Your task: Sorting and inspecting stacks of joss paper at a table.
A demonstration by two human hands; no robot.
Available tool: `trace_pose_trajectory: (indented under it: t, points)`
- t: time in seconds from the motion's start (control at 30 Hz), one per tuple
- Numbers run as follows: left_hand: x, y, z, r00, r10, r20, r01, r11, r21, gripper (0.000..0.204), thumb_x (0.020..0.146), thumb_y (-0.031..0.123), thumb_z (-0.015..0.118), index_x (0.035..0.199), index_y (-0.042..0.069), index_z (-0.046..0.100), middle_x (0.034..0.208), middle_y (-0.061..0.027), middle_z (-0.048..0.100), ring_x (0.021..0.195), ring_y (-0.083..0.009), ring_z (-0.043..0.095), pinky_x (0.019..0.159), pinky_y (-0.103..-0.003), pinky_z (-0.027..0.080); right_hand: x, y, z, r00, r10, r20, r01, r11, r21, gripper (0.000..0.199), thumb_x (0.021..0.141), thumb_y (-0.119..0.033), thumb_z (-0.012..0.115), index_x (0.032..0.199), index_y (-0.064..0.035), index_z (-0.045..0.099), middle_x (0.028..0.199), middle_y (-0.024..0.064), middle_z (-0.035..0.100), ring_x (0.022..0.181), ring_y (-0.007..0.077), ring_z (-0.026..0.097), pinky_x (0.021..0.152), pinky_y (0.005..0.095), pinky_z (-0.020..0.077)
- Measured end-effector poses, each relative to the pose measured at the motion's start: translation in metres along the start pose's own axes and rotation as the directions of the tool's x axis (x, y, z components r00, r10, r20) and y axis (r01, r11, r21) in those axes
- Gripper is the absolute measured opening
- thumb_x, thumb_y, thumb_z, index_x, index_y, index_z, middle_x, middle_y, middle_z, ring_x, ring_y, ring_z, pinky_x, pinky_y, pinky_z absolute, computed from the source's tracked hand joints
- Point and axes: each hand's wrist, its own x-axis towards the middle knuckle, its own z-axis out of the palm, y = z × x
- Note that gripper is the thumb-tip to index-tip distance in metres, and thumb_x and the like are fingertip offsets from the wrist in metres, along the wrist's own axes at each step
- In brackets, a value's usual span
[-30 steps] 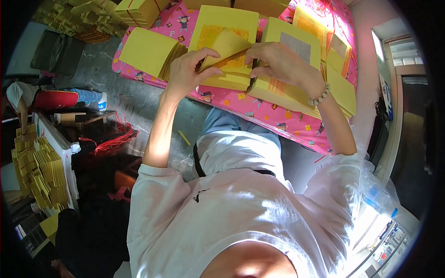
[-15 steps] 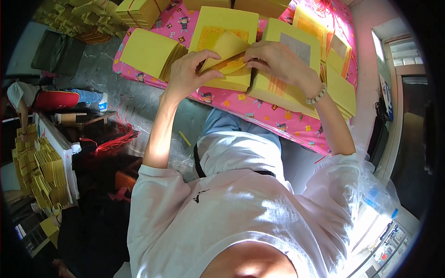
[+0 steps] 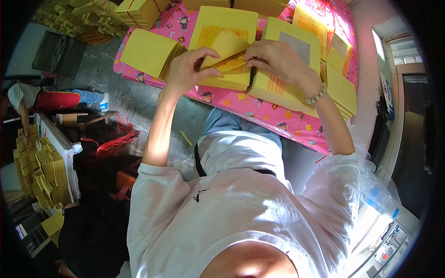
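Observation:
A yellow paper sheet (image 3: 228, 45), partly folded over, is held between my two hands above a thick stack of yellow paper (image 3: 227, 17) with an orange printed patch. My left hand (image 3: 185, 70) pinches the sheet's left side, thumb below and forefinger above. At the sheet's right end, the fingers of my right hand (image 3: 277, 60) are closed on its edge; a bead bracelet circles that wrist. Under the right hand lies another yellow stack (image 3: 273, 30) with a grey patch on top. A bundle of folded yellow paper (image 3: 150, 52) sits left of my left hand.
A pink patterned cloth (image 3: 222, 103) covers the table. More yellow stacks (image 3: 340, 88) stand at the right, and a tied bundle (image 3: 139, 13) at the far left. Red strings (image 3: 113, 144) hang at the left, near a person (image 3: 23, 97) beside folded yellow pieces (image 3: 48, 164).
Both hands keep almost the same place and hold. The sheet's folded-over flap has shifted only slightly, lying a little lower between the fingers.

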Motion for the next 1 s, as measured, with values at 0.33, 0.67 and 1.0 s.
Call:
trace_pose_trajectory:
  t: [0.33, 0.67, 1.0]
  points:
    - [0.001, 0.000, -0.001, 0.999, -0.043, 0.023, 0.044, 0.999, -0.027, 0.035, 0.076, 0.001, 0.077, 0.107, 0.002, 0.061, 0.091, 0.0007, 0.064, 0.081, -0.0050, 0.059, 0.068, -0.020, 0.049, -0.003, 0.002, 0.002, 1.000, 0.009, 0.019, -0.009, 1.000, -0.014, 0.013, 0.085, -0.013, 0.064, 0.092, -0.0026, 0.063, 0.090, 0.0095, 0.064, 0.082, 0.0292, 0.061, 0.070, 0.0380, 0.0486]
    - [0.001, -0.004, -0.001, 0.995, -0.083, 0.054, 0.086, 0.994, -0.071, 0.034, 0.077, 0.000, 0.076, 0.107, 0.002, 0.061, 0.093, 0.0005, 0.063, 0.084, -0.0056, 0.059, 0.071, -0.020, 0.049, -0.006, 0.003, 0.004, 1.000, 0.000, 0.016, 0.000, 1.000, -0.005, 0.014, 0.083, -0.013, 0.065, 0.092, -0.0022, 0.063, 0.090, 0.0102, 0.064, 0.082, 0.0303, 0.061, 0.071, 0.0388, 0.0483]
    - [0.004, -0.005, -0.002, 0.995, -0.084, 0.052, 0.089, 0.990, -0.109, 0.034, 0.076, 0.000, 0.076, 0.107, 0.002, 0.061, 0.093, 0.0004, 0.063, 0.083, -0.0060, 0.059, 0.071, -0.020, 0.049, -0.008, -0.004, -0.008, 0.997, 0.063, 0.034, -0.066, 0.994, 0.088, 0.021, 0.078, -0.017, 0.069, 0.092, -0.0015, 0.064, 0.091, 0.0125, 0.065, 0.087, 0.0310, 0.061, 0.075, 0.0400, 0.0485]
